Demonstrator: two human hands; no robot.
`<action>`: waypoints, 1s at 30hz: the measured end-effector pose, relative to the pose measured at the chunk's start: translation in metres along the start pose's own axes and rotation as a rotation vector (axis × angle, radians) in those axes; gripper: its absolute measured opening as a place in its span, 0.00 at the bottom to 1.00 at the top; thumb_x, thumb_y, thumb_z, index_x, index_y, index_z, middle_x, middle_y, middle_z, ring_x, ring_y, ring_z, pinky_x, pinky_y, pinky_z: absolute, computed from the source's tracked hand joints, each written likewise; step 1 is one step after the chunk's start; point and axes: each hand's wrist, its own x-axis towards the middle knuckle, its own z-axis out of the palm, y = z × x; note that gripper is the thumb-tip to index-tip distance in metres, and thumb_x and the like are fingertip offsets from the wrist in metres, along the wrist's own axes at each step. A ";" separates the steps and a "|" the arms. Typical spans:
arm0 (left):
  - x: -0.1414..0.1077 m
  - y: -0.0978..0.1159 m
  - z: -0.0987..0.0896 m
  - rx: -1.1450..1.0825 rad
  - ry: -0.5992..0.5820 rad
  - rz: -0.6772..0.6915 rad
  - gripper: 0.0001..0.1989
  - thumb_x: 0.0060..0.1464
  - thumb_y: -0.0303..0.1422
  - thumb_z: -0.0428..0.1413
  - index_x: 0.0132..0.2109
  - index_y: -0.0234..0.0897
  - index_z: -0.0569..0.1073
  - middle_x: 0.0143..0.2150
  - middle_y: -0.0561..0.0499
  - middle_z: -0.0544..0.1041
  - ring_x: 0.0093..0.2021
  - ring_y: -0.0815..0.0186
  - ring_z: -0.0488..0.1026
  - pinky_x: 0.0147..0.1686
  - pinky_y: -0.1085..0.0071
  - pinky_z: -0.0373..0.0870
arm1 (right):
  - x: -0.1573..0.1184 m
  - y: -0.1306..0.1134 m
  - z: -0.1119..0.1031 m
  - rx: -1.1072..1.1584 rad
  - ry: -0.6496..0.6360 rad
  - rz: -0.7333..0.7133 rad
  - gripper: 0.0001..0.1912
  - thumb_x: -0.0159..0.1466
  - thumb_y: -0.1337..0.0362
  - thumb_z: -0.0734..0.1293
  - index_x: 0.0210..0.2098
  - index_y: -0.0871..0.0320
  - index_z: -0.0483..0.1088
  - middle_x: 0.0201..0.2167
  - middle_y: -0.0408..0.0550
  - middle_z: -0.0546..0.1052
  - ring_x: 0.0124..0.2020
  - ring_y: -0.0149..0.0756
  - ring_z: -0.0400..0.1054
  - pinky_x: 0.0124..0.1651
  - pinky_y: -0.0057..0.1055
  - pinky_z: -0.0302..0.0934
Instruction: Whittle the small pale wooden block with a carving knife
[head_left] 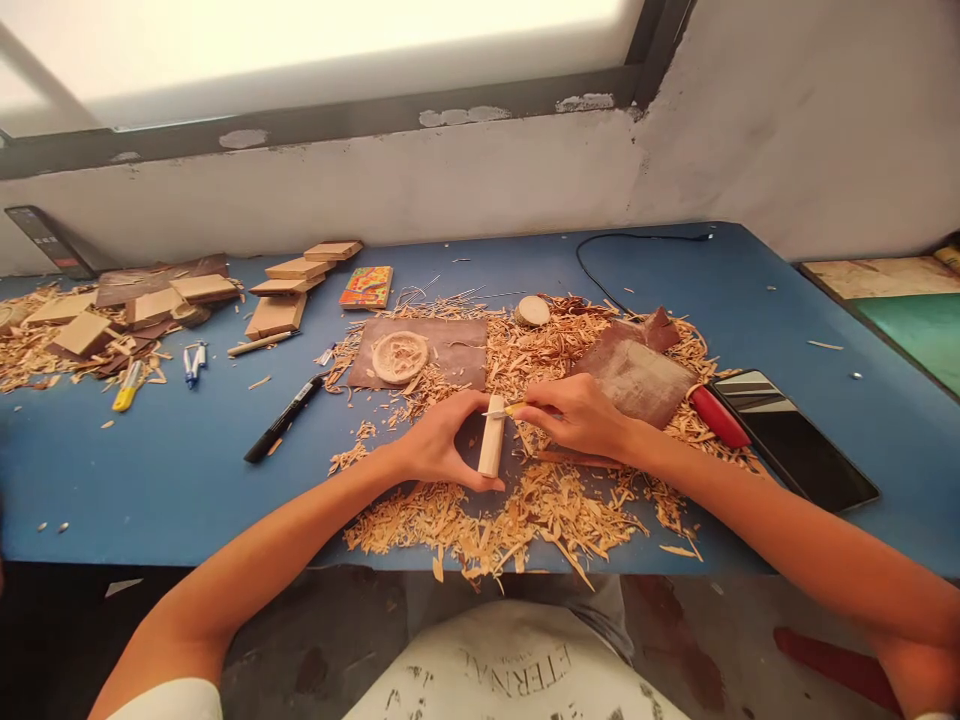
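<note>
My left hand (450, 445) grips a small pale wooden block (492, 440) between thumb and fingers, holding it on edge above the table. In my right hand (577, 412) is a craft knife (516, 409) with a yellow handle. Its blade lies against the upper part of the block. Curled wood shavings (487, 530) are heaped around and below both hands. Just beyond my left hand, a round carved wooden disc (400, 357) rests on brown sandpaper (465, 350). More worn sandpaper (645, 375) lies past my right hand.
A phone (795, 438) and a red-handled object (718, 416) lie to the right. On the left are a black marker (283, 418), another yellow cutter (127, 387), stacked wooden blocks (276, 314) and a painted block (367, 287). A black cable (592, 240) runs along the back.
</note>
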 end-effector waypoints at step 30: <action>-0.001 0.002 0.002 0.003 -0.014 0.048 0.44 0.34 0.52 0.73 0.56 0.40 0.68 0.51 0.45 0.78 0.47 0.53 0.76 0.48 0.56 0.73 | -0.001 -0.004 -0.017 0.044 0.044 -0.089 0.24 0.72 0.51 0.64 0.25 0.58 0.70 0.16 0.37 0.66 0.18 0.24 0.53 0.25 0.28 0.46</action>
